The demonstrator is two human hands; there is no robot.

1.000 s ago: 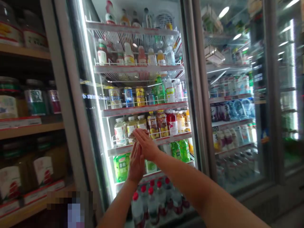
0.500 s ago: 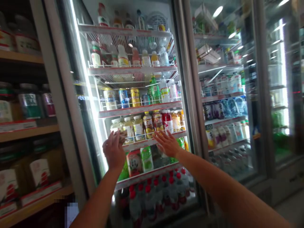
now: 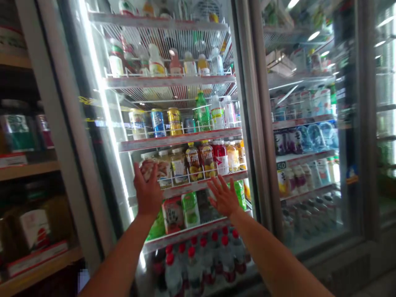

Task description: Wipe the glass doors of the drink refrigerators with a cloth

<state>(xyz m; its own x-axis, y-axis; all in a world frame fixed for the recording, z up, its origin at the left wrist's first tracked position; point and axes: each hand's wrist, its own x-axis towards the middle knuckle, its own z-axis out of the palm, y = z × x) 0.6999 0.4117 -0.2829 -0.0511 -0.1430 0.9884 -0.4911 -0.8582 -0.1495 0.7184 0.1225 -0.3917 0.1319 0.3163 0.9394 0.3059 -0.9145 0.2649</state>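
My left hand (image 3: 147,194) is raised against the glass door (image 3: 102,136) of a lit drinks fridge. Its fingers point up and press a small crumpled wad (image 3: 149,168) to the pane, level with a shelf of pale bottles (image 3: 179,167). My right hand (image 3: 224,199) is open with fingers spread, flat toward the same glass just below the shelf of juice bottles (image 3: 213,159). The two hands are about a hand's width apart. Behind them stand green and red cartons (image 3: 182,210).
Cans (image 3: 167,121) sit on a higher shelf and red-capped water bottles (image 3: 198,260) fill the bottom. A grey door post (image 3: 252,123) separates a second fridge (image 3: 309,144) on the right. Wooden shelves (image 3: 27,168) with jars stand close on the left.
My hands, overlapped on the glass a second ago, have parted. The left one slid left with the wad, the right one slid right and slightly down. The view shifted a little.
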